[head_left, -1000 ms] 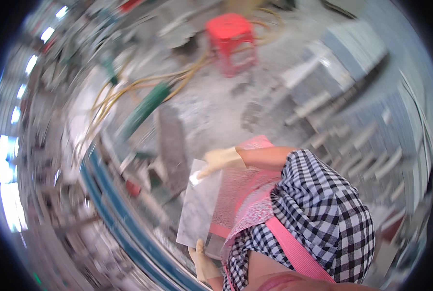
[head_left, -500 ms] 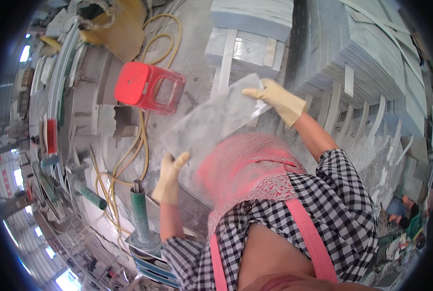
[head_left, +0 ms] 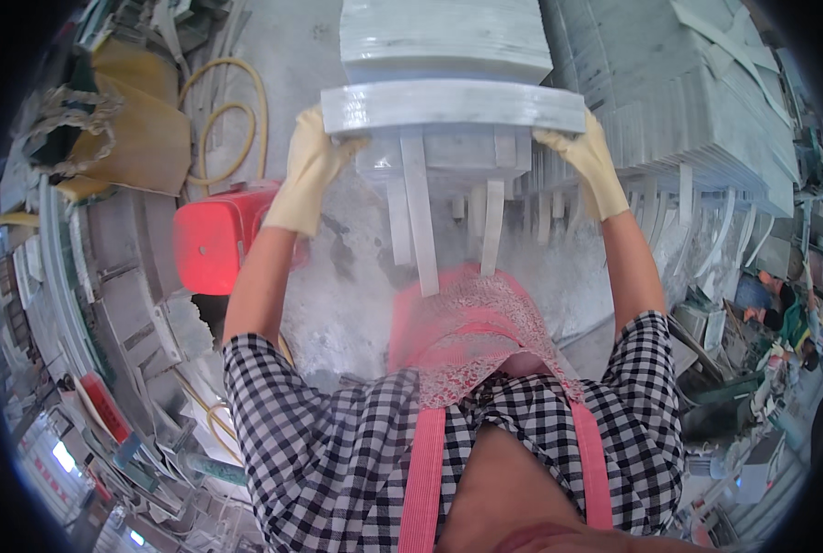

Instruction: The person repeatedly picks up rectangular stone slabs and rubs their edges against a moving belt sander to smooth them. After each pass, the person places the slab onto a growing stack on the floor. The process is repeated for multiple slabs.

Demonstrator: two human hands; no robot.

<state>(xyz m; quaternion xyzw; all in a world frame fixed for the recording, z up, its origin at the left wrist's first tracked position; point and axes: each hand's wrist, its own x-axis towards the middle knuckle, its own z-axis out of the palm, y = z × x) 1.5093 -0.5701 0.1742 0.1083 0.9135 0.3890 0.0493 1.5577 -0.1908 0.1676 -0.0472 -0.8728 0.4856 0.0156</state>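
Note:
A long grey-white stone slab [head_left: 453, 103] is held level out in front of me, its near edge facing me. My left hand [head_left: 310, 175], in a cream rubber glove, grips its left end with the thumb below the edge. My gloved right hand [head_left: 591, 164] is closed on the right end in the same way. Just beyond is a stack of similar grey-white slabs [head_left: 444, 41]; the held slab overlaps its near side in the view. Whether the two touch I cannot tell. Pale straps [head_left: 417, 212] hang down below the slab.
A larger stack of slabs [head_left: 651, 111] with straps stands at the right. To the left are a red plastic stool [head_left: 210, 241], a yellow hose [head_left: 262, 111] on the floor and a tan sheet [head_left: 144, 120]. Assorted clutter [head_left: 762, 369] lies at the far right.
The slab has gone from a slant near my body to level, farther forward at the stack. My left hand has moved forward; my body has turned toward the stack.

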